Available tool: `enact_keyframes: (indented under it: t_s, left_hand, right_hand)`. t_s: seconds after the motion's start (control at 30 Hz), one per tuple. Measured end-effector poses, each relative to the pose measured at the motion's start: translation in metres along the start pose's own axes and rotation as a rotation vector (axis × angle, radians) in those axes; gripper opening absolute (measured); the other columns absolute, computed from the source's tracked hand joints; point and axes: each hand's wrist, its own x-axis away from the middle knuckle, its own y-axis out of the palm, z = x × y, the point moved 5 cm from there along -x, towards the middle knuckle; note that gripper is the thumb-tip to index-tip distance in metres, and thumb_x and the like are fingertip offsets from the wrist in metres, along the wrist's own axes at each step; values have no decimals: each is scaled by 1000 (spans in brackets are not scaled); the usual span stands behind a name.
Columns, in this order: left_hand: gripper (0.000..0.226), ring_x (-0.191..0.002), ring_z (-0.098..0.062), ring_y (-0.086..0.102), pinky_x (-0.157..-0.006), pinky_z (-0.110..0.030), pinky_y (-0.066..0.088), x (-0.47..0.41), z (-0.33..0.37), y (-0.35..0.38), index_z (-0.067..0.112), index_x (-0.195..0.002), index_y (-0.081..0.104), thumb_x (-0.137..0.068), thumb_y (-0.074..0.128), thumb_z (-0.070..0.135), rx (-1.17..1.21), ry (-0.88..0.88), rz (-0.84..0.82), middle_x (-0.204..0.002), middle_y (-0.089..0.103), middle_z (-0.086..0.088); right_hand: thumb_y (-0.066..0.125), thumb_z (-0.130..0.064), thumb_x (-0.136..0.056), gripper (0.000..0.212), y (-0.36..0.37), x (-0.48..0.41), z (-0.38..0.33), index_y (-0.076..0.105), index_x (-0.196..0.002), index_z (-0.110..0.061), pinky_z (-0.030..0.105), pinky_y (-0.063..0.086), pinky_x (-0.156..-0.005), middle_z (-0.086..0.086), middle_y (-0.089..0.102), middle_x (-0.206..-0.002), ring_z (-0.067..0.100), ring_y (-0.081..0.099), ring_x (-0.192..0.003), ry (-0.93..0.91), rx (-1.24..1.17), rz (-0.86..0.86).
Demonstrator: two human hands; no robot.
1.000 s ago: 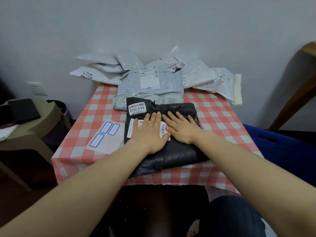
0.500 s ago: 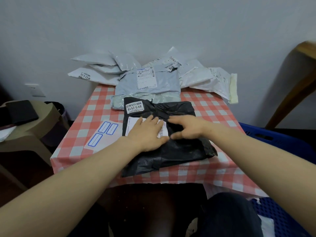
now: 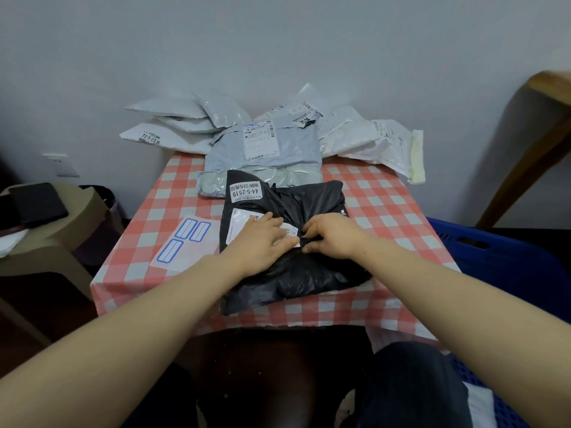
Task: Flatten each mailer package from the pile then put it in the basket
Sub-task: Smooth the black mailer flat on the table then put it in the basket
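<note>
1. Left grip (image 3: 262,242) lies flat, palm down, with the fingers straight and spread slightly, pressing on the black mailer (image 3: 302,273); its fingertips cover part of the white shipping label (image 3: 239,225).
2. Right grip (image 3: 332,239) sits just beside the left one, fingertips nearly meeting it. Its fingers are bent and, with the thumb below, nip a fold of the black plastic (the pinch is small but plain).
3. The black mailer lies under both grips, on the red-checked desk (image 3: 386,211). Its long axis runs away from the person, leaning a little to the right at the far end.
4. Most of the mailer's bulk lies behind the grips, towards the person, puffed and wrinkled; its near left corner reaches over the desk's front edge.
5. Beyond the left grip's fingertips, at the mailer's far left corner, a small sticker (image 3: 245,192) reads 44-5-2519 (upside down to the wearer).
6. Farther past both grips the pile of grey and white mailers (image 3: 265,143) lies against the wall, touching the black mailer's far end.
7. Left of the left grip a sheet of blue-framed labels (image 3: 185,245) lies flat on the desk.
8. Right of the right grip, beyond the desk, stands the blue basket (image 3: 494,257), lower than the desk top.
</note>
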Motion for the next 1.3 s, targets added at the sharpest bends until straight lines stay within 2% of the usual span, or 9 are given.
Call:
enact_keyframes:
  t_s: [0.1, 0.23, 0.37, 0.67, 0.83, 0.93, 1.0, 1.1, 1.3]
  left_hand:
    - [72, -119, -24, 46, -98, -21, 26, 16, -10, -26, 9, -114, 64, -67, 47, 61, 69, -11, 194, -121, 57, -9]
    - [83, -130, -14, 38, -107, -22, 26, 28, -26, -20, 17, -136, 50, -69, 64, 64, -8, -91, -83, -141, 42, 3]
    - [77, -137, -11, 31, -111, -23, 25, 30, -31, -14, 22, -145, 38, -80, 65, 53, -40, -84, -107, -152, 29, 9]
    - [31, -117, -14, 51, -88, -31, 45, 22, -31, -8, 25, -120, 64, -95, 50, 37, -124, -57, 48, -126, 54, 10]
    - [73, -104, -20, 58, -89, -39, 47, 26, -24, -36, 16, -104, 69, -69, 33, 68, 42, -122, 97, -109, 66, 0]
    - [54, -129, -17, 43, -106, -31, 33, 19, -15, -44, 19, -131, 57, -89, 40, 48, -39, -38, 135, -138, 52, 0]
    - [63, -144, -18, 16, -116, -33, 16, 15, -14, -25, 18, -148, 30, -95, 43, 49, -218, -34, -84, -157, 22, -2]
    - [86, -147, -18, -8, -120, -38, 2, 15, -28, -2, 19, -152, 0, -90, 40, 62, -222, -122, -272, -160, -7, 1]
    - [71, -147, -19, 5, -118, -34, 8, 3, -30, -5, 24, -150, 21, -91, 40, 60, -124, -157, -293, -159, 11, 2]
  right_hand:
    - [68, -31, -76, 42, -15, 2, -1, 64, -116, -21, 38, 47, -93, 1, 62, -116, 20, 57, -109, 56, -153, 28]
    - [79, -45, -68, 85, -8, 4, -26, 43, -140, -19, 34, 35, -108, 0, 42, -142, 19, 41, -130, -22, -194, -103]
    - [78, -52, -67, 68, 5, -3, -30, 59, -119, -13, 36, 43, -97, 0, 55, -122, 21, 52, -116, -44, -73, -110]
    - [56, -33, -92, 27, -4, -4, -42, 70, -108, -16, 33, 46, -77, 9, 66, -96, 28, 58, -96, -67, 94, 42]
    - [64, -57, -79, 46, -21, 3, -23, 71, -105, -20, 26, 43, -90, -8, 66, -101, 8, 59, -97, 53, -437, -97]
    - [55, -48, -90, 41, -24, -3, -20, 64, -117, -18, 38, 34, -107, 2, 57, -129, 20, 48, -126, -15, -234, -32]
    - [60, -47, -87, 66, -12, -1, -25, 39, -143, -20, 42, 16, -118, 2, 23, -156, 20, 17, -145, -24, -49, -151]
    - [67, -57, -76, 107, 2, -1, -25, 4, -152, -18, 49, 4, -118, 0, -7, -160, 19, -4, -147, 16, 34, -277]
    - [73, -59, -69, 111, 8, -12, -19, 12, -152, -20, 36, 12, -120, -2, 2, -160, 19, 6, -147, 33, -56, -277]
